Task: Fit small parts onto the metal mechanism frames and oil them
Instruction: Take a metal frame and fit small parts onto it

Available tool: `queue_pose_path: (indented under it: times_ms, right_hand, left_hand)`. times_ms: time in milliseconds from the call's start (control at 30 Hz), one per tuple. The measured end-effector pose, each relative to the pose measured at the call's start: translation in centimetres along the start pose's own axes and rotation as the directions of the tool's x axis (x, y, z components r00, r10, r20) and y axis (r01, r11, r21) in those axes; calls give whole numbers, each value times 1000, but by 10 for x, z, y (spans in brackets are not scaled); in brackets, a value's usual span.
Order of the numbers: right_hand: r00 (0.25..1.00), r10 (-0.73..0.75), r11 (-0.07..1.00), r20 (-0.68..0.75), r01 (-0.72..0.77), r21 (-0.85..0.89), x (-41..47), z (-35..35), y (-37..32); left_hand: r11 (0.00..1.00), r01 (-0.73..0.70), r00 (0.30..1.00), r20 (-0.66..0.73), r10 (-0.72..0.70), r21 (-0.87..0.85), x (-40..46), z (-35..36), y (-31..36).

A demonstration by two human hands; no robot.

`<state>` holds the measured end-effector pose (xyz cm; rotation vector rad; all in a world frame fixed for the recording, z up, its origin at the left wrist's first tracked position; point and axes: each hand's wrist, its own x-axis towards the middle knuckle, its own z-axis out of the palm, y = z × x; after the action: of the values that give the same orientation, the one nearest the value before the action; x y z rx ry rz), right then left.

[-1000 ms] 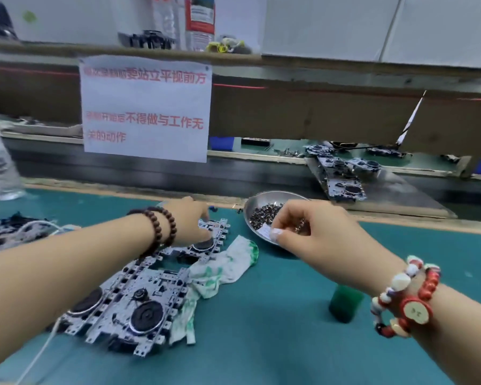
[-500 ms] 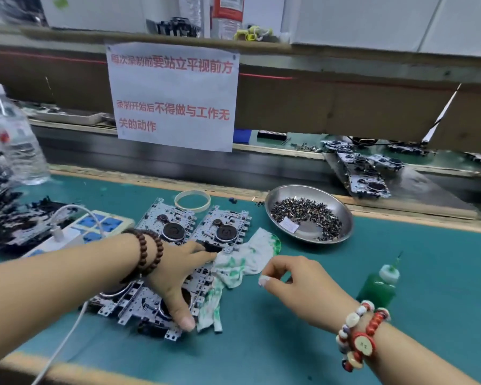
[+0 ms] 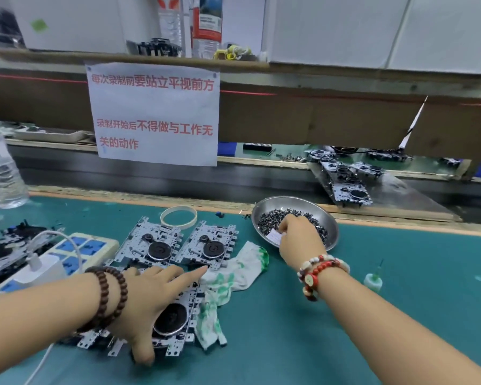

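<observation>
Tiny dark parts point(image 3: 295, 218) heaped in the steel dish point(image 3: 331, 218), light and slippery (pinch one by fingertip); the right hand point(image 3: 300, 240) curls into them, grip hidden, while the left hand point(image 3: 153, 290) presses flat on the near stiff frame point(image 3: 178, 326)

- One view only, worn on the head, looking forward and down across the green bench mat point(image 3: 317, 343).
- Close over both forearms, entering from the bottom corners; left hand point(image 3: 150, 295) and right hand point(image 3: 297, 240) near mid-frame.
- Wide-angle, bending the shelf edge point(image 3: 345, 70) above.
- Facing the paper notice point(image 3: 154, 112) and the far bench side beyond.
- No second view, so nothing shared.
</observation>
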<state>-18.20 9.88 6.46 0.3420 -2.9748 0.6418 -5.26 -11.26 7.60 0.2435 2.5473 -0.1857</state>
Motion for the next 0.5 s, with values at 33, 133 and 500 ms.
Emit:
queue_pose_path:
  times_ms: [33, 133, 500]
  right_hand:
    - [998, 40, 996, 42, -36, -83, 8, 0, 1]
    - [887, 262, 854, 380, -30, -520, 17, -5, 3]
    - [813, 286, 696, 506, 187, -693, 26, -23, -14]
  left_hand:
    - [998, -17, 1000, 11, 18, -58, -3, -6, -2]
    - [966, -72, 997, -15, 71, -250, -13, -24, -10]
    - [925, -291, 943, -238, 233, -246, 30, -29, 64]
